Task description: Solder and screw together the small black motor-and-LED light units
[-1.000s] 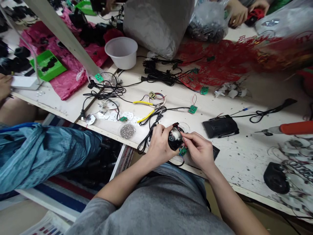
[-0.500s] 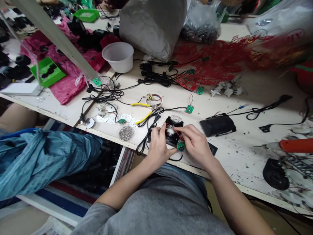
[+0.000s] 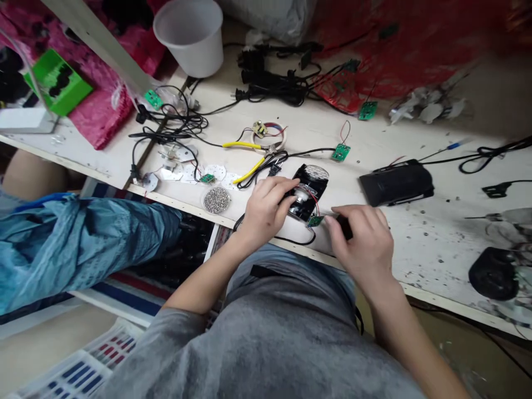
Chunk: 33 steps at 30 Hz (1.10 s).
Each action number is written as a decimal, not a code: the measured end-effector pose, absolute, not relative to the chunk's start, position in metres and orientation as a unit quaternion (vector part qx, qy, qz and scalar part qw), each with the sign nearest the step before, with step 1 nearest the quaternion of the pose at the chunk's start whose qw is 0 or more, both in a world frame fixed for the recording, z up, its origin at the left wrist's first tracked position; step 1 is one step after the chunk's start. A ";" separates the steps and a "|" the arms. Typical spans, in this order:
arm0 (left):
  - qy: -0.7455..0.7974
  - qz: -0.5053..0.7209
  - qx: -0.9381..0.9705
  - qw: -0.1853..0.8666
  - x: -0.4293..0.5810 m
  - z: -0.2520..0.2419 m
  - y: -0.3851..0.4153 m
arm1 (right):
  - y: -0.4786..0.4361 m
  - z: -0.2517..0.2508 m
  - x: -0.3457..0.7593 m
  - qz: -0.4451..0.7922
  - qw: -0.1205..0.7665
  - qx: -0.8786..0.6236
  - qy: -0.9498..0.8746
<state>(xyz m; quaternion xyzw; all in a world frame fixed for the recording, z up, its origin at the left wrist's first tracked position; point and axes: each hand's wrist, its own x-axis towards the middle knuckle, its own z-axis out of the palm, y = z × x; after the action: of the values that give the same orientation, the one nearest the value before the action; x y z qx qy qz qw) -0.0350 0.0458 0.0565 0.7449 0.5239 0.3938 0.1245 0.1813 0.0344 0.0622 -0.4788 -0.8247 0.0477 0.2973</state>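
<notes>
Along near side of table, left hand grips black case; right hand loosely open, just beside green board. Farther left: yellow-handled pliers.

On the white, speck-marked wooden surface, a pair of yellow-handled metal pliers lies spread near a clear round dish of small silvery pieces, while a tangled bundle of black power cords rests farther back, near a deep white plastic tub. To the far left, a rectangular bright-green plastic tray holding dark pieces sits beside a crumpled pink plastic sheet. Below the front edge bulges a wrinkled blue woven sack.
</notes>
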 end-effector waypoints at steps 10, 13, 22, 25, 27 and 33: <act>0.469 0.356 0.802 0.100 -0.041 0.042 0.056 | 0.007 0.045 0.152 -0.006 0.192 -0.551 -0.812; 0.484 0.360 0.789 0.116 -0.043 0.040 0.053 | 0.010 0.041 0.150 -0.003 0.209 -0.567 -0.797; 0.512 0.335 0.773 0.168 -0.046 0.044 0.056 | 0.012 0.067 0.162 0.031 0.275 -0.543 -0.793; 0.519 0.355 0.757 0.175 -0.044 0.042 0.054 | 0.021 0.073 0.162 0.130 0.285 -0.504 -0.805; 0.535 0.369 0.742 0.166 -0.042 0.040 0.052 | 0.031 0.072 0.159 0.147 0.282 -0.481 -0.817; 0.505 0.389 0.749 0.179 -0.039 0.042 0.047 | 0.057 0.064 0.150 0.085 0.228 -0.454 -0.857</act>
<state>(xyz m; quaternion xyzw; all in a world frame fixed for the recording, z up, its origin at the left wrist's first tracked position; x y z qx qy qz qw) -0.0388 0.0473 0.0417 0.7495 0.5049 0.3890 0.1788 0.1497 0.0566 0.0636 -0.4542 -0.8570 0.0855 0.2280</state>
